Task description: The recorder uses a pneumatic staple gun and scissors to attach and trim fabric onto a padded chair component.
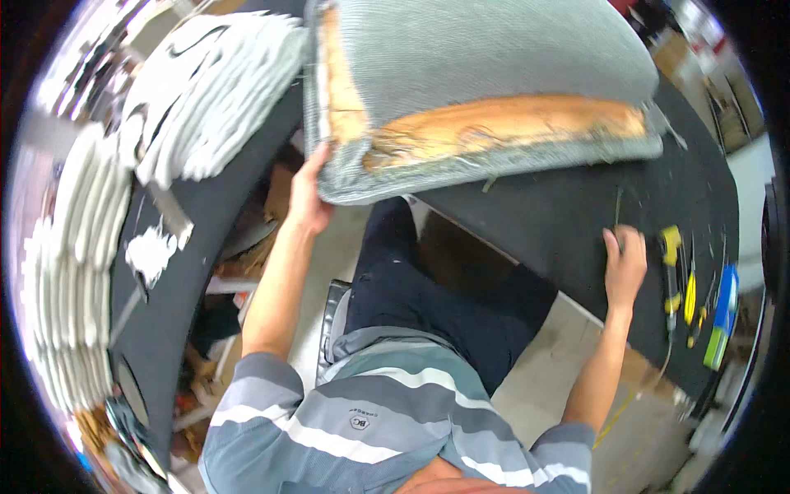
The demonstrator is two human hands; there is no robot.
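Head view: left fingers point(317, 161) grip cushion point(494, 62), right fingers point(630, 240) pinch thin rod point(618, 206).

A black-topped worktable point(527, 214) spreads across the room, reaching down both the left and right sides, its edges bowed by the wide lens. Under its left stretch, pale shelf boards point(230, 285) stand amid clutter too jumbled to tell apart, while a light grey floor point(543, 362) shows below, a yellow line point(613, 424) crossing it at lower right. Bright light washes the upper left rim, and a white panel point(750, 189) stands beyond the tabletop's right edge.
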